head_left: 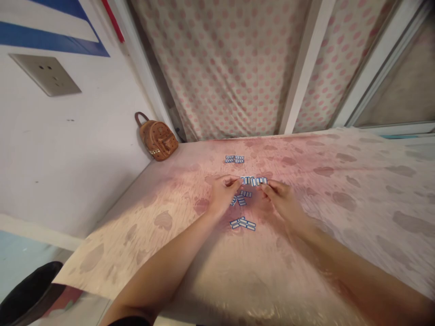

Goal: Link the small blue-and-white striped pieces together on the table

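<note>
Both hands hold a short row of small white labels with blue borders (253, 181) just above the table. My left hand (226, 192) pinches the row's left end between thumb and fingers. At the right end, my right hand (280, 197) grips it the same way. Below the hands lie several similar blue-edged labels (242, 199), partly hidden by my left hand. Nearer to me rests another group of labels (243, 223), overlapping at angles. Farther back sits a neat cluster of labels (234, 159). Print on the labels is too small to read.
A patterned pink cloth (340, 217) covers the table. A small brown backpack (158, 139) leans by the wall at the back left. Dotted curtains (224, 68) hang behind the table. A black round container (30, 290) stands below the table's left edge.
</note>
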{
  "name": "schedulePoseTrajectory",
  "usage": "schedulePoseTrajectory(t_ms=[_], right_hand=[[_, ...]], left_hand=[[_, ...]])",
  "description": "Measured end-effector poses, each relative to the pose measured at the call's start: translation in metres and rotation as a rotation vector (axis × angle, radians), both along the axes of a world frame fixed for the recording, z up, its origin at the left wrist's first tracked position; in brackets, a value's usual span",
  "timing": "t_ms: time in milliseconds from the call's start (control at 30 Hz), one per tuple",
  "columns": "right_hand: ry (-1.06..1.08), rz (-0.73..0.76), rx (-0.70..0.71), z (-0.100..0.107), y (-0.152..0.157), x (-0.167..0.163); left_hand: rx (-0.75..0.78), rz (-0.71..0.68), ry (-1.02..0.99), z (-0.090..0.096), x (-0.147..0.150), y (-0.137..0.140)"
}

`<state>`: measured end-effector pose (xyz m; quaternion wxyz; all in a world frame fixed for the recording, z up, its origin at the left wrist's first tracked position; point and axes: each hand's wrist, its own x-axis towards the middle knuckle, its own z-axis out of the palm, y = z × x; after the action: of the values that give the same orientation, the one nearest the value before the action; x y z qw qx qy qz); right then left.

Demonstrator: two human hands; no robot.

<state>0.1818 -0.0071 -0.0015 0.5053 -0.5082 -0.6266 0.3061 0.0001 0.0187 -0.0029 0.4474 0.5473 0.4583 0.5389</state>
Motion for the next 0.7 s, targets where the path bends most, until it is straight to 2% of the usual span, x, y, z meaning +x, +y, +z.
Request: schedulePoseTrajectory(t_ms=[133, 367, 700], right_hand=[[0.002, 0.006, -0.039, 0.004, -0.006, -0.003], [0.012, 0.084, -0.069, -0.001, -0.009, -0.003], [-0.014, 0.056, -0.112, -0.001, -0.007, -0.003]], left_hand=[[-0.008, -0.025, -0.017, 0.0, 0.009, -0.009], [-0.036, -0.069, -0.006, 0.006, 0.013, -0.017], [-0.096, -0.102, 0.01, 0.004, 0.014, -0.016]])
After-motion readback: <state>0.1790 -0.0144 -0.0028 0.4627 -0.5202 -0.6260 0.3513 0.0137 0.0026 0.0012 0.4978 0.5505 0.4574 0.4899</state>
